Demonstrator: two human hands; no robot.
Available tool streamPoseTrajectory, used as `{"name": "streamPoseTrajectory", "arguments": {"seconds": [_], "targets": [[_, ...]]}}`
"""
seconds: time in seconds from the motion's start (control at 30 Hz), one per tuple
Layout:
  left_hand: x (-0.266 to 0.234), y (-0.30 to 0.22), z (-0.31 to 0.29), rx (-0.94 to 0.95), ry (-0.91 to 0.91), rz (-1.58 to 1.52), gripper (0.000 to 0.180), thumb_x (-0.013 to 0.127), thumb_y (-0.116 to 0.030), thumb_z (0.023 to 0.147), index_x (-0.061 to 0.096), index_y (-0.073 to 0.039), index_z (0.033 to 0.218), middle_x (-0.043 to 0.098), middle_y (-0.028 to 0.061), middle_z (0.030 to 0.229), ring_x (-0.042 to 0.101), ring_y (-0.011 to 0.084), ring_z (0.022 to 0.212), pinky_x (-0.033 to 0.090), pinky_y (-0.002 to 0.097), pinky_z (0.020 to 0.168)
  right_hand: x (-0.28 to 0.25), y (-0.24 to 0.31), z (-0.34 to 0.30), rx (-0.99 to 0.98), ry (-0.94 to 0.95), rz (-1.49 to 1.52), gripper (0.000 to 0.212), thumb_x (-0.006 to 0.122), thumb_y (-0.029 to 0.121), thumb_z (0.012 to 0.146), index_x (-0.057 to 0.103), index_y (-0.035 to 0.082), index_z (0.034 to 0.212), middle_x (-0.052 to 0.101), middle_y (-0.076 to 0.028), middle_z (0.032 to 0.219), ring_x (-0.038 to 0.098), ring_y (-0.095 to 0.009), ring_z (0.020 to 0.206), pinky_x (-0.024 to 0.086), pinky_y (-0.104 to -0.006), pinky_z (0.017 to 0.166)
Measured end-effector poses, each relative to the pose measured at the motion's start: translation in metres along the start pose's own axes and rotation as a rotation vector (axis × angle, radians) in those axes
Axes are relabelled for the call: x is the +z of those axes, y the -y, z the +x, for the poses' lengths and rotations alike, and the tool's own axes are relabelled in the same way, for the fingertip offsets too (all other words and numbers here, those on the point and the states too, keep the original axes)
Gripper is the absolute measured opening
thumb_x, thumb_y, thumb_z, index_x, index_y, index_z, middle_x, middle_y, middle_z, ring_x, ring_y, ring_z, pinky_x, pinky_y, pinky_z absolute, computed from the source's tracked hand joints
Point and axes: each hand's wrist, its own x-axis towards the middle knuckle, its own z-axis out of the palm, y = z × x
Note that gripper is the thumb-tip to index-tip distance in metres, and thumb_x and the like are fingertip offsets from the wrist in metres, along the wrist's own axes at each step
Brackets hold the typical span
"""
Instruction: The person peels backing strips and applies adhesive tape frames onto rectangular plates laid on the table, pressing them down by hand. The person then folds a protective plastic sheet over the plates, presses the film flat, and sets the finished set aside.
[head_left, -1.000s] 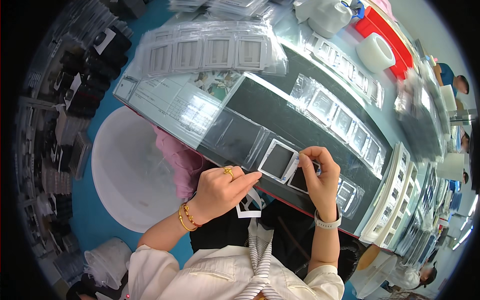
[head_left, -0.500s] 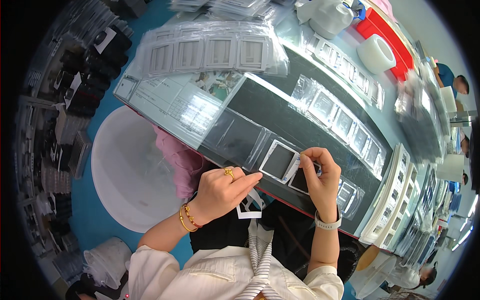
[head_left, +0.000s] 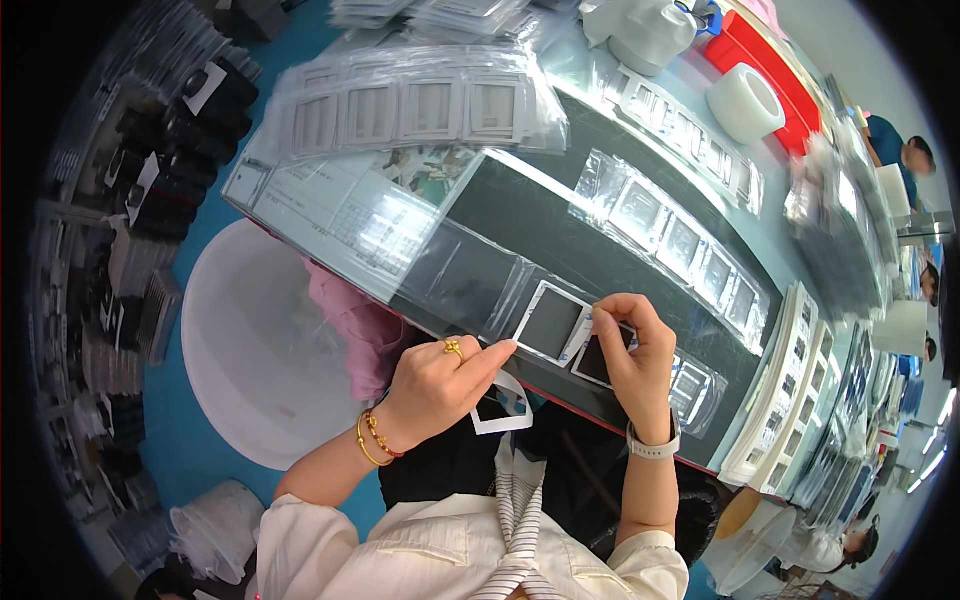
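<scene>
A white rectangular frame (head_left: 535, 349) with a dark window lies on a clear plastic sheet (head_left: 508, 300) at the dark table's near edge. My left hand (head_left: 435, 385) has its index fingertip at this frame's lower left corner. Its other fingers are curled, and a loose white frame-shaped strip (head_left: 503, 425) hangs from beneath them past the edge. My right hand (head_left: 640, 350) pinches the frame's upper right corner between thumb and index finger. Partly covered by that hand is a second white-edged frame (head_left: 590, 372). Farther right lies another framed piece in clear plastic (head_left: 690, 390).
Stacked clear sheets of white frames (head_left: 410, 105) lie at the table's far left. A strip of bagged frames (head_left: 680, 245) lies beyond my hands. A white tape roll (head_left: 746, 104) and red bin (head_left: 770, 80) stand far right. A large white tub (head_left: 225, 400) is at left, beside pink cloth (head_left: 350, 335).
My left index finger has straightened along the frame's corner. The hanging white strip has swung and turned slightly. My right hand keeps its pinch, and the whole view has shifted a little.
</scene>
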Motion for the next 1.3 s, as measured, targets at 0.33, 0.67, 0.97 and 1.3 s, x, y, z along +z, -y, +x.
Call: {"name": "streamPoseTrajectory", "arguments": {"seconds": [0.33, 0.67, 0.97, 1.3], "targets": [[0.001, 0.001, -0.002, 0.039, 0.027, 0.053, 0.03, 0.075, 0.002, 0.078, 0.075, -0.006, 0.107, 0.051, 0.0009, 0.064, 0.054, 0.0157, 0.054, 0.045, 0.0287, 0.048, 0.001, -0.002, -0.001, -0.016, -0.006, 0.004, 0.009, 0.071, -0.001, 0.087, 0.067, -0.001, 0.096, 0.069, -0.011, 0.084, 0.067, -0.02, 0.076, 0.052, -0.0303, 0.073], [0.014, -0.02, 0.004, 0.106, 0.066, 0.016, 0.036, 0.073, -0.002, 0.074, 0.076, -0.011, 0.108, 0.048, -0.0013, 0.064, 0.053, 0.0139, 0.054, 0.044, 0.0275, 0.048, 0.001, -0.003, -0.001, -0.032, -0.005, -0.003, 0.009, 0.071, -0.002, 0.087, 0.067, 0.0, 0.095, 0.069, -0.009, 0.085, 0.065, -0.02, 0.076, 0.051, -0.0311, 0.072], [0.018, -0.026, 0.007, 0.068, 0.131, 0.06, 0.043, 0.069, -0.004, 0.072, 0.076, -0.016, 0.113, 0.043, -0.0022, 0.063, 0.051, 0.0128, 0.052, 0.043, 0.028, 0.048, -0.003, 0.003, 0.006, -0.295, -0.033, -0.201, 0.011, 0.071, -0.003, 0.084, 0.066, 0.002, 0.093, 0.067, -0.009, 0.091, 0.062, -0.026, 0.088, 0.049, -0.0354, 0.078], [0.02, -0.028, 0.006, 0.057, 0.105, 0.06, 0.043, 0.071, -0.004, 0.072, 0.077, -0.017, 0.113, 0.041, -0.0024, 0.063, 0.051, 0.0129, 0.052, 0.043, 0.0278, 0.049, 0.001, -0.001, 0.007, -0.247, -0.024, -0.228, 0.01, 0.07, 0.0, 0.085, 0.066, 0.004, 0.093, 0.065, -0.009, 0.102, 0.059, -0.028, 0.094, 0.044, -0.0383, 0.084]]}}
